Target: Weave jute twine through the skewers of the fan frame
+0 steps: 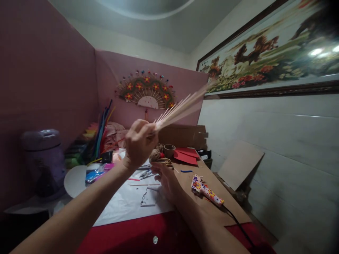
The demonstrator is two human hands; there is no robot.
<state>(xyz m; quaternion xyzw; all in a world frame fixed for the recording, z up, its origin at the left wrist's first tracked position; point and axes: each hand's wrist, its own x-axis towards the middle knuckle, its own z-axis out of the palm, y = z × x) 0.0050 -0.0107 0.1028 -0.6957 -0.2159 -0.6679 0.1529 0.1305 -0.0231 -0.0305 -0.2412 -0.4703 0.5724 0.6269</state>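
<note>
Raised above the table, my left hand point(141, 141) is closed around one end of a bundle of thin pale wooden sticks point(174, 112). The sticks spread slightly toward the upper right, and their far ends are smeared by motion. My right hand point(167, 179) is lower, over the work surface, with its fingers loosely bent and apart and nothing visible in them. Scissors point(145, 173) lie just left of its fingertips. Near it on the white sheet point(119, 201) are a single stick point(145, 185) and small scraps.
A flower-patterned glue gun point(206, 190) with a black cord rests on brown board at right. Behind stand a small pot point(169, 151) and red sheets point(186, 156). A decorated fan point(147, 91) hangs on the pink panel. A purple flask point(43, 162) stands at left.
</note>
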